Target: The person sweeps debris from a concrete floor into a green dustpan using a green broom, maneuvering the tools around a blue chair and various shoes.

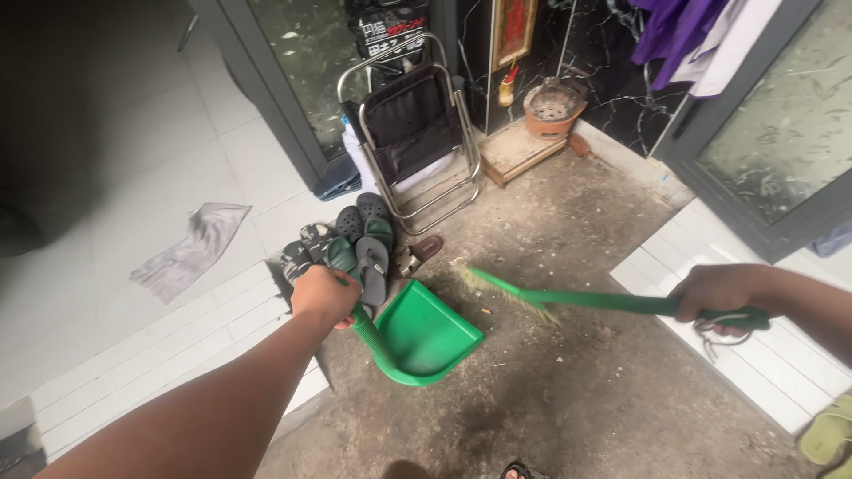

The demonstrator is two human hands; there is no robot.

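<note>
My left hand (324, 295) is closed around the handle of a green dustpan (424, 334), whose tray rests on the rough concrete floor (577, 390) just to the right of that hand, its open mouth turned toward the broom. My right hand (721, 291) is wrapped tight around the green handle of a small broom (568, 300), well apart from the left one. The stick runs leftward from my fist, and the pale bristles hang just beyond the dustpan's lip, close to it; I cannot tell whether they touch the floor. A metal ring (721, 330) dangles under my right hand at the end of the handle.

Just past my left hand lies a huddle of dark sandals (359, 248), some touching one another, with a brown one at the edge nearest the dustpan. Farther beyond them stands a folding chair (417, 133) with a metal frame and a dark seat. Ahead of the broom, against the dark marble wall, sits a small clay stove (552, 108) on a wooden board. Far to the left of my left hand a grey rag (191, 248) lies crumpled on the pale tiles. Below my right forearm a light green slipper (830, 432) shows at the frame's edge.
</note>
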